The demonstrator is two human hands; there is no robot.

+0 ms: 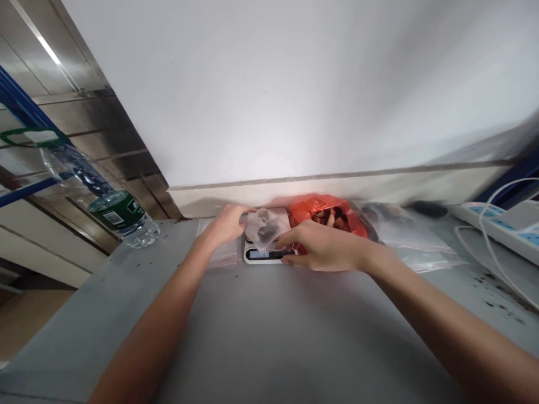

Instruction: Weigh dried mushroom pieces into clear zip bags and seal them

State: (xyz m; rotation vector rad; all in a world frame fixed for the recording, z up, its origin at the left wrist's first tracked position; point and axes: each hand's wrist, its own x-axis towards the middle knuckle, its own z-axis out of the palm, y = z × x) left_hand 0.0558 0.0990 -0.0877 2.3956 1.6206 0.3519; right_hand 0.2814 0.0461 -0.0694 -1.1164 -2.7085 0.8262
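A small translucent plastic bag [266, 226] lies on a white digital scale [251, 257] near the wall, its display lit. What is inside the bag is hard to make out. My left hand [227, 223] is closed at the bag's upper left, thumb and fingers on its edge. At the lower right corner, my right hand [318, 244] pinches the same bag above the scale's display. Behind the right hand stands an opened red plastic bag [301, 209] with brownish, dried-looking pieces [332, 217] in it.
A large, partly filled water bottle [122, 216] with a green label stands at the table's left edge. Clear plastic bags [415, 238] lie right of the red bag. Farther right are a white power strip [501, 224] and cable [490, 252]. The grey tabletop [269, 336] meets a white wall.
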